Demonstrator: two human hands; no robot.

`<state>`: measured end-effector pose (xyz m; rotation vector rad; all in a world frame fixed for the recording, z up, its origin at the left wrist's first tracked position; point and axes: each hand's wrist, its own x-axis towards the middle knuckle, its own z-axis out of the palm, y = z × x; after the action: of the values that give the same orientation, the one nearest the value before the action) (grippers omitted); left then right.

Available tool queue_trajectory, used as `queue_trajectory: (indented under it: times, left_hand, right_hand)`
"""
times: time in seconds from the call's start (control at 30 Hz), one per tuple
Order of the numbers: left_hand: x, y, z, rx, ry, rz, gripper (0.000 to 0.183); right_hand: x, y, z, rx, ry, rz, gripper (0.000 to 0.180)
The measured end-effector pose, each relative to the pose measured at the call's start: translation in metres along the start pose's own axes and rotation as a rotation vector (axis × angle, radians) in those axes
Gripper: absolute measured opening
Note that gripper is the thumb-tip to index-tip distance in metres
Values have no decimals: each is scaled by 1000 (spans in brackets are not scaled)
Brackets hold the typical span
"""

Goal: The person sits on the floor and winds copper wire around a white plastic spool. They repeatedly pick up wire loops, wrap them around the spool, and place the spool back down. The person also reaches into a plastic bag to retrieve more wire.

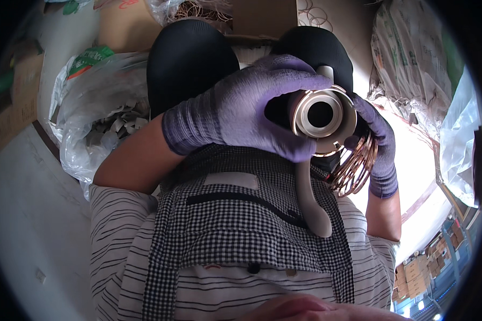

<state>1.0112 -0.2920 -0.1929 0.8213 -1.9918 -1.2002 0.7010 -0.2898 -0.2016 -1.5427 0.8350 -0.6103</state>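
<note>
A pale, round plastic jug body (335,145) faces up at me, with a dark round opening inside a stepped inner collar. A copper-coloured ring (347,93) sits around its rim. The jug's long curved grey handle (310,200) points towards my chest, and a short pale spout shows at the far side. My left hand (257,104), in a purple knit glove, grips the rim from the left, fingers and thumb spread around it. In its matching glove, my right hand (379,138) holds a bundle of thin copper-coloured rings (355,168); its fingertips are at the jug's right side.
A clear plastic bag (80,148) with grey-white pieces (122,122) stands left of my knees. Beyond them are cardboard boxes (265,18) and a bag of copper-coloured rings (201,12). Woven sacks (411,56) stand at the right, with stacked cartons (415,277) farther back.
</note>
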Motion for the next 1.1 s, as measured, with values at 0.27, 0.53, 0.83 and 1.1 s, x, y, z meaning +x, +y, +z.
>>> queue_trajectory:
  times: [0.27,0.53,0.83,1.1]
  left_hand:
    - [-5,-4,15,136,26,-69,89]
    - [-12,4,23,-126,2,-215,88]
    - [-7,-2,25,161,10,-142,87]
    - [0,13,33,199,26,-227,92]
  right_hand:
    - [3,-5,5,-1,-45,-6,74]
    - [-2,-16,15,-3,-10,37,76]
    - [4,-7,15,-281,7,-33,74]
    - [-6,13,9,-261,22,-89,72]
